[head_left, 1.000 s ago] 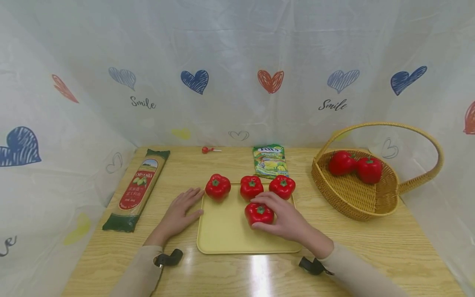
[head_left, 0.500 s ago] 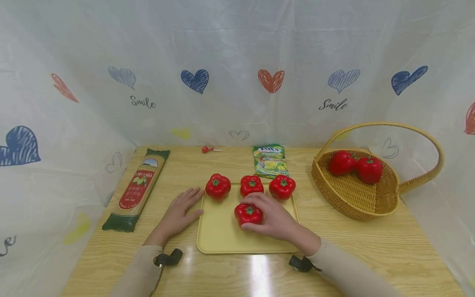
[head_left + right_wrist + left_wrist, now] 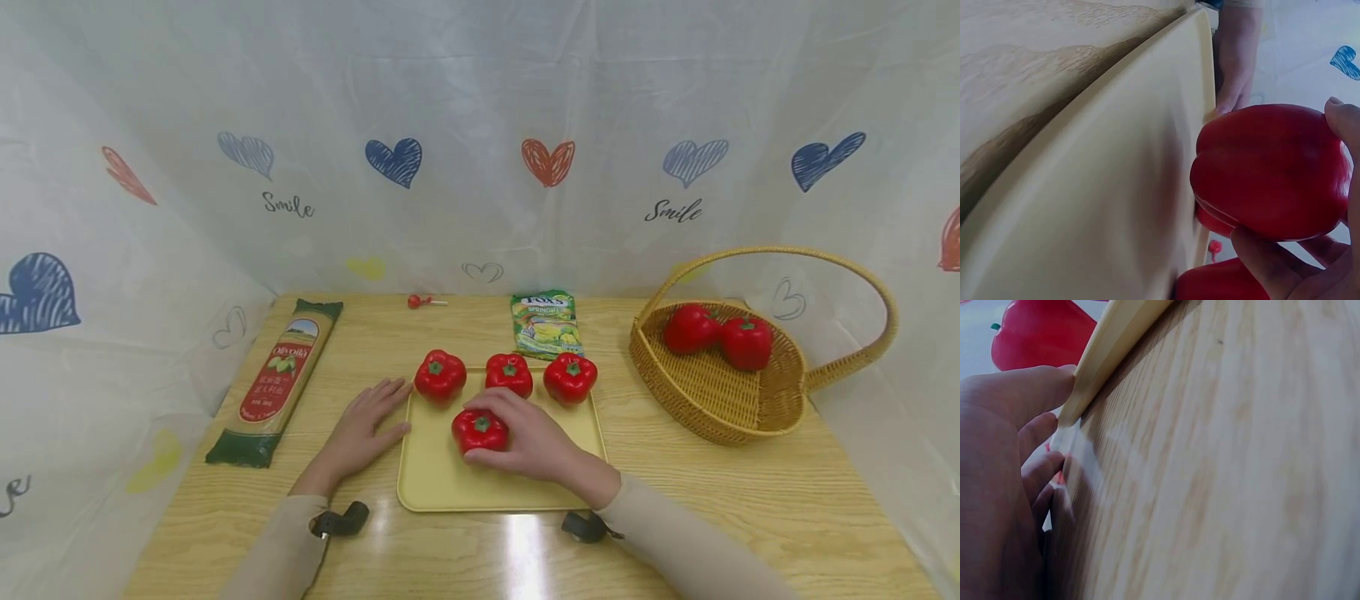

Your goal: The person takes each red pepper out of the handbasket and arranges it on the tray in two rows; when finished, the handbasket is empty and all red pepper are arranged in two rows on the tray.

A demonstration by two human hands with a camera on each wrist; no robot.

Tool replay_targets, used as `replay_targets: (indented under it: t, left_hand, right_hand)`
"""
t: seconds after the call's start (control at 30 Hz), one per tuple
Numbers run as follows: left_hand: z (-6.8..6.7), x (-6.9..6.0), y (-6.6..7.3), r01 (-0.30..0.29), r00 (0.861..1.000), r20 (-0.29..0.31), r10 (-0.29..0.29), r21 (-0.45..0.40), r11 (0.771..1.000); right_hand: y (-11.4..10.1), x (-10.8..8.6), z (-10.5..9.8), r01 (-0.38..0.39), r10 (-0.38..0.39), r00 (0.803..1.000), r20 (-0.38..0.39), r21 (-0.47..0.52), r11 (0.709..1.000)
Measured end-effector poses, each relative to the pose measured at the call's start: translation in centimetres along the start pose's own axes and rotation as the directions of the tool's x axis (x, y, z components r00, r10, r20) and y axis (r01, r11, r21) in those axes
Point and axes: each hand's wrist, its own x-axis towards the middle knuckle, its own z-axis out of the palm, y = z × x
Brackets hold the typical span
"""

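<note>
A red bell pepper (image 3: 480, 431) is gripped by my right hand (image 3: 528, 437) above the middle of the yellow tray (image 3: 442, 492); in the right wrist view a gap shows between the pepper (image 3: 1272, 172) and the tray surface (image 3: 1104, 175). Along the tray's far edge sit three more red bell peppers: a left one (image 3: 441, 377), a middle one (image 3: 509, 375) and a right one (image 3: 571, 379). My left hand (image 3: 363, 433) rests flat at the tray's left side, fingers extended. Its thumb (image 3: 1047, 387) touches the tray rim in the left wrist view.
A wicker basket (image 3: 693, 408) with a tall handle holds two red, green-stemmed pieces (image 3: 746, 343) at right. Behind the tray lie a green candy bag (image 3: 547, 327) and a red lollipop (image 3: 415, 302). A spaghetti pack (image 3: 277, 375) lies at left. A patterned curtain surrounds the table.
My right hand has moved left across the tray, carrying the bell pepper from near the right peppers toward the middle. The left hand and the other peppers stay in place.
</note>
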Motion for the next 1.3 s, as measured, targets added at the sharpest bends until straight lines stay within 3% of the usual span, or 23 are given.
replay_targets:
  t: [0.27,0.67,1.0,1.3]
  left_hand:
    - [-0.1,0.0,-0.1,0.034,0.999,0.031,-0.035,0.001,0.999]
    - [0.0,0.0,-0.4,0.025,0.999,0.026,-0.025,0.007,1.000]
    - [0.0,0.1,-0.4,0.017,1.000,0.024,-0.018,0.010,1.000]
    - [0.0,0.1,-0.4,0.022,0.999,0.028,-0.022,0.005,1.000]
  right_hand:
    - [-0.6,1.2,1.1,0.003,-0.003,1.000,0.021,0.019,1.000]
    - [-1.5,2.1,3.0,-0.003,0.003,1.000,0.020,0.002,1.000]
    - [-1.9,2.5,3.1,-0.032,0.034,0.997,0.070,-0.029,0.999]
    - [-1.6,2.1,2.9,-0.005,0.011,0.993,0.114,-0.056,0.998]
